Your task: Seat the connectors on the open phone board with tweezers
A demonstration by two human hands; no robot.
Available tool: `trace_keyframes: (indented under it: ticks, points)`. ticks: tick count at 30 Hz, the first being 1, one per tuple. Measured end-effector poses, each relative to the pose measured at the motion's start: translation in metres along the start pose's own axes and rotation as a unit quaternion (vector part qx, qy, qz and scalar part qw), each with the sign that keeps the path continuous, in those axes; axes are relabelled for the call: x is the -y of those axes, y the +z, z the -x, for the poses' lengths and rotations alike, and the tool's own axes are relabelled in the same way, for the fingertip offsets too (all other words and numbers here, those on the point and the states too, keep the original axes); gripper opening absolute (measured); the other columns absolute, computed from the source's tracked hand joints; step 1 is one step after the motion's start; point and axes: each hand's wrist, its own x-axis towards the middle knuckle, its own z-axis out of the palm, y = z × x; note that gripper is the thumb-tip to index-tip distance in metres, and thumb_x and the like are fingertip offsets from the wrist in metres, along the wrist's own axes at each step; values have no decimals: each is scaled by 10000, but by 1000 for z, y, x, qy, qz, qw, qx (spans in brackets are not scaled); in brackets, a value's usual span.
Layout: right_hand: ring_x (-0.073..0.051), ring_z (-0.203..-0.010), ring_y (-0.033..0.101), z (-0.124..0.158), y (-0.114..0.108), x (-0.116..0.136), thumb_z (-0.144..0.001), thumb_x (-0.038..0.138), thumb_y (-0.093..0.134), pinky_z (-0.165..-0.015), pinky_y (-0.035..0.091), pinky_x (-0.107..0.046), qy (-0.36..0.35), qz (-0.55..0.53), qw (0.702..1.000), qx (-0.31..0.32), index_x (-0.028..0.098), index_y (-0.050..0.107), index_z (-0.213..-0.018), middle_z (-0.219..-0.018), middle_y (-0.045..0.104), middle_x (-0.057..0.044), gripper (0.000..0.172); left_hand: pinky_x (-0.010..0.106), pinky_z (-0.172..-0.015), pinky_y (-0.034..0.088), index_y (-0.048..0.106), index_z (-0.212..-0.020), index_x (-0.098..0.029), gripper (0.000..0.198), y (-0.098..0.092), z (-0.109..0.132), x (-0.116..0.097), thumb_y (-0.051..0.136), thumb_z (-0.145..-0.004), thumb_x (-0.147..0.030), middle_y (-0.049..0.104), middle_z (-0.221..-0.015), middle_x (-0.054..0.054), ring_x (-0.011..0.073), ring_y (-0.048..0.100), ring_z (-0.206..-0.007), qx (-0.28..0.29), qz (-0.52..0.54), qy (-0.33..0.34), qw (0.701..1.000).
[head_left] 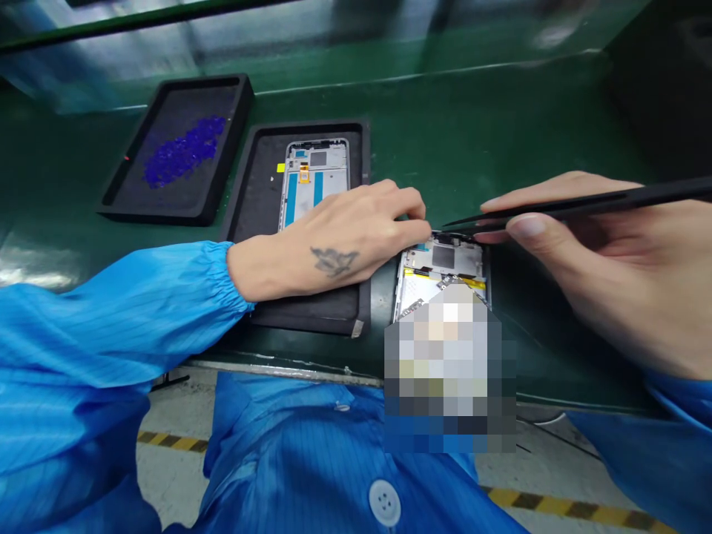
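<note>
Okay, surroundings: from my remote seat I see a green workbench (478,133) running across the view, with a concrete floor (172,475) and a yellow-and-black tape line (556,504) below its near edge, closer to me than the open phone housing.

Trays: a black foam tray (356,311) lies just left of the open phone housing, and a second black tray (130,211) lies farther left, well apart from it.

Tray contents: a phone frame (317,182) lies in the black foam tray, with a yellow tag (281,167) just beside it. A heap of small blue pieces (183,152) fills the middle of the second black tray.

Sleeves: a blue striped smock (111,334) covers my operator's left arm, and its cuff stops short of the left hand.

Left hand: the left hand (334,237) is curled, not spread wide, with its fingertips (420,230) touching the top edge of the open phone housing. I cannot tell whether it grips anything.

Right hand: the right hand (606,274) is pinched narrow around black tweezers (584,204).

Tweezer tips: they point left, at the top edge of the open phone housing (442,259), whose lower part is hidden by a pixelated patch.
</note>
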Motion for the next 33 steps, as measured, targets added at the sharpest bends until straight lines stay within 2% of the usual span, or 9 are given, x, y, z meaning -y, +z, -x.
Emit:
trace_keyframes:
  ticks: [6, 12, 20, 26, 33]
  points:
    - [-134, -868, 675, 0, -2, 7, -1015, 284, 605, -763, 534, -286, -27, -10, 998, 53, 203, 723, -1015, -980, 726, -14, 143, 375, -859, 567, 665, -1174, -199, 380, 2, 3, 0, 343, -996, -104, 628, -1276, 88, 224, 641, -1071, -8, -15, 20, 1000]
    - [-127, -850, 661, 2, -3, 4, -1010, 273, 617, -735, 526, -275, -49, -6, 997, 56, 200, 717, -1032, -957, 713, -7, 126, 370, -859, 567, 665, -1187, -178, 388, 3, 4, 0, 345, -994, -78, 639, -1236, 98, 229, 639, -1064, -17, -10, 20, 1000]
    - [-124, -860, 665, 0, -1, 3, -997, 219, 629, -709, 530, -257, -37, -8, 998, 42, 190, 719, -1038, -976, 717, -16, 103, 374, -869, 566, 663, -1183, -168, 393, 3, 3, 1, 328, -998, -79, 646, -1222, 92, 208, 636, -1037, -15, -22, 19, 999]
    - [-127, -838, 664, 0, -1, 3, -1007, 263, 621, -705, 523, -271, -53, -12, 997, 48, 217, 714, -1032, -964, 717, -3, 107, 374, -830, 558, 663, -1186, -188, 378, 3, 3, 0, 350, -1000, -85, 643, -1226, 81, 221, 631, -1028, -14, -24, 25, 999]
    - [-125, -829, 656, -1, -1, 5, -1018, 274, 605, -719, 517, -277, -69, -7, 995, 66, 211, 702, -1057, -957, 709, 0, 123, 371, -859, 558, 652, -1210, -185, 406, 2, 2, -2, 328, -996, -66, 638, -1227, 89, 219, 630, -1059, 1, -21, 11, 1000]
